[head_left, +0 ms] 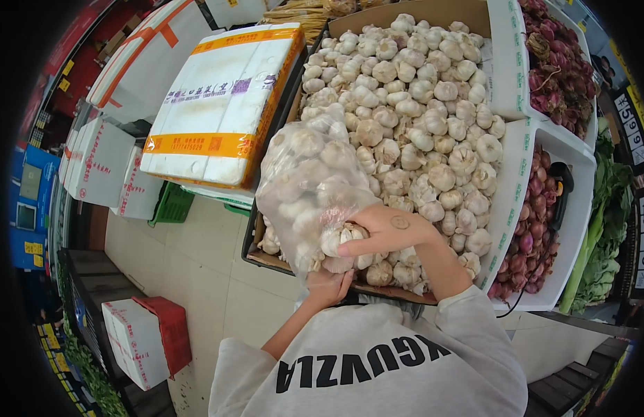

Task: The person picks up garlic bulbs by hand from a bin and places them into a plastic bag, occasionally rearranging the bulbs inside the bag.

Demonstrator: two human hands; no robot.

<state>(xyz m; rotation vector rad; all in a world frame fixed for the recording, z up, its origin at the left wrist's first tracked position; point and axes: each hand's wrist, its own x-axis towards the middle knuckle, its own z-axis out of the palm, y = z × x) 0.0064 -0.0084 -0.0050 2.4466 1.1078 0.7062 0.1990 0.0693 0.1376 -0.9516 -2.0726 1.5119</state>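
Observation:
A clear plastic bag (pixel 294 163) full of garlic bulbs rests over the left front part of a box heaped with loose garlic (pixel 405 104). My left hand (pixel 327 286) grips the bag low at its near end, fingers closed on the plastic. My right hand (pixel 388 228) comes in from the right, thumb and fingers closed around a garlic bulb (pixel 339 240) at the bag's near end. Some of its fingers are hidden behind the bulb. More loose bulbs lie just under my right wrist.
White foam boxes to the right hold red onions (pixel 534 215) and more dark red onions (pixel 558 69); leafy greens (pixel 600 229) stand beyond. On the left is a taped foam box (pixel 221 104). A white box (pixel 135 340) with a red bag sits at lower left.

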